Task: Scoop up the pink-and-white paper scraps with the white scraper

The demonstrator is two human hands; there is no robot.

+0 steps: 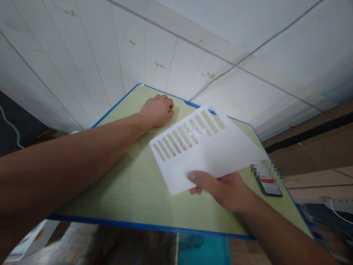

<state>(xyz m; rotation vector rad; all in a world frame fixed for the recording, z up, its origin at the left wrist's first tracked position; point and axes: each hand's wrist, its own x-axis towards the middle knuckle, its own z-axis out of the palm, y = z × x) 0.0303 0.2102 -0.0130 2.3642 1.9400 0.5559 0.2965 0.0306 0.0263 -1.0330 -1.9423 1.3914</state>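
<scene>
This looks like a plain room in a home, judging by the small blue-edged table (132, 191) close to scuffed white panelling (129, 62) on the far side, the loose cable (256, 51) trailing down there, and the phone (271, 188) lying at the right.

- The left forearm (91, 154) stretches forward from the left side, its wrist almost straight.
- The left hand (157, 111) is turned back upward, with the fingers curled; its palm is hidden.
- The right forearm (284, 228) enters from the lower right.
- The right hand (224, 189) grips, thumb (201, 179) above, some fingertips (195, 190) below.
</scene>
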